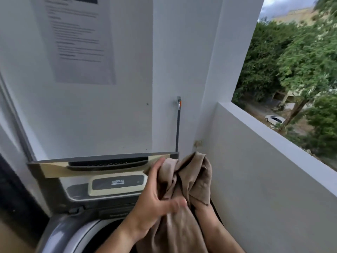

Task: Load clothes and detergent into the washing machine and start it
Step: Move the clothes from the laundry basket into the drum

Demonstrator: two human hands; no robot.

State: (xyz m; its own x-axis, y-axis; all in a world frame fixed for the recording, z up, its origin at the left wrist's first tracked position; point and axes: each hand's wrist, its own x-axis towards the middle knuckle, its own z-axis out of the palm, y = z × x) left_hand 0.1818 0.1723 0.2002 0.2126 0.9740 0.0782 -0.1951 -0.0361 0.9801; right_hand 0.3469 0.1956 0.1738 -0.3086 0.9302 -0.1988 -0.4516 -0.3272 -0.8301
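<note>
Brown cloth [184, 198] bunched up above the washing machine [60, 232], lid [102, 163] up. Gripped by left hand [153, 201], fingers [156, 168] curled tight round it. Right hand hidden under cloth; cannot tell its fingers. Drum inside too dark to see.

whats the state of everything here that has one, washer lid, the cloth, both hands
washer lid: raised, standing open against the wall
washer drum opening: uncovered, inside mostly out of view
tan garment: bunched, held up above the washer, not yet in the drum
left hand: closed in a grip on the garment
right hand: hidden under the garment, only the forearm shows
</note>
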